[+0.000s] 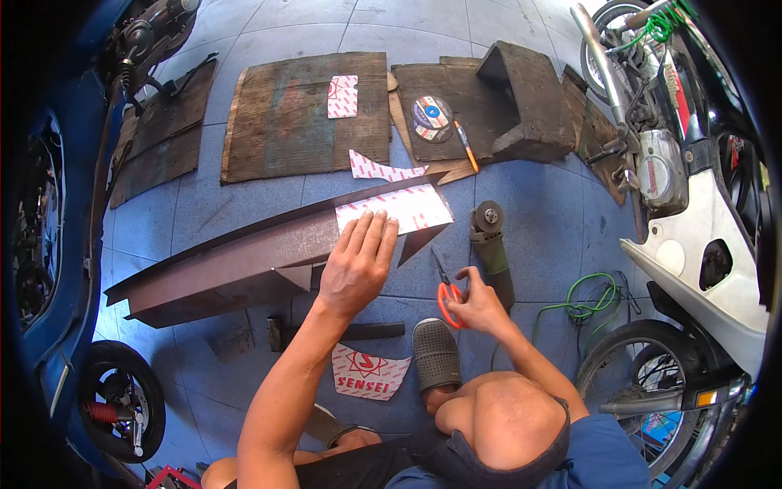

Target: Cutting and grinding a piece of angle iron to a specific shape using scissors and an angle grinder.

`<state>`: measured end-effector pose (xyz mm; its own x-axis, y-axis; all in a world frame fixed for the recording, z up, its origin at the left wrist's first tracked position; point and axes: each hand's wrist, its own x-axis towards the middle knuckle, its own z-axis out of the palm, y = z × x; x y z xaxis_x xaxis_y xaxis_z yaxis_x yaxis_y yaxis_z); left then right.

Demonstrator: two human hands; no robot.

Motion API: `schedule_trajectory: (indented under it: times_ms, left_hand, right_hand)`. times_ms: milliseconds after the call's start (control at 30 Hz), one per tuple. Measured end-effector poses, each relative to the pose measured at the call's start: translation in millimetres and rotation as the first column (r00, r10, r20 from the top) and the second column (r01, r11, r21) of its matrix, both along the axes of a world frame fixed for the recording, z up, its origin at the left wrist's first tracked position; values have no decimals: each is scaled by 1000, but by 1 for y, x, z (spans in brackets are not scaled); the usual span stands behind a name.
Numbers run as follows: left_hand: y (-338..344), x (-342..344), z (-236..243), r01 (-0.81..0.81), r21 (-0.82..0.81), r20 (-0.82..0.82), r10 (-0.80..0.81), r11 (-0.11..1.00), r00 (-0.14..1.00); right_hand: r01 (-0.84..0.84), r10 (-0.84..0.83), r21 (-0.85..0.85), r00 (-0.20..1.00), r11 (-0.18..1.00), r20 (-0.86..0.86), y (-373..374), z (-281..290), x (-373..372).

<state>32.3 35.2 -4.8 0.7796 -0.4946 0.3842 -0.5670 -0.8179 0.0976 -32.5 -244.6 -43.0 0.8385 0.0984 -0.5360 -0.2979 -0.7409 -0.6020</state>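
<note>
My left hand (358, 261) lies flat, fingers stretched out, on the near end of a white sheet with red print (403, 208). The sheet rests on a long brown metal beam (236, 265) that lies slanted across the tiled floor. My right hand (479, 303) is lower and to the right, just above the floor, with its fingers through the orange handles of a pair of scissors (445, 295). The scissor blades point up toward the sheet's lower corner. A green angle grinder (491, 244) lies right beside that hand.
Wooden boards (285, 122) lie beyond the beam, with a cutting disc (432, 116), an orange pencil (466, 147) and a wooden stool (528, 98). Printed paper scraps (380, 169) (371, 371) lie around. A motorcycle (692, 179) stands right, a green cable (588, 300) below it. A grey sandal (436, 354) is near.
</note>
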Motion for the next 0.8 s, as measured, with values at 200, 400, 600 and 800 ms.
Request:
schedule_trajectory:
  times_ms: [200, 400, 600, 800]
  left_hand:
    - [2, 1, -7, 16, -45, 57, -13, 999, 998]
    - [1, 3, -10, 24, -47, 61, -21, 999, 998]
    - [0, 9, -7, 20, -70, 113, -12, 997, 994]
    - [-2, 7, -13, -1, -82, 83, 8, 997, 996]
  right_hand:
    - [583, -183, 516, 755, 627, -630, -11, 42, -4]
    - [780, -220, 492, 596, 386, -772, -7, 29, -3]
    - [864, -230, 498, 500, 69, -835, -10, 22, 6]
    - [720, -175, 670, 694, 181, -698, -20, 14, -1]
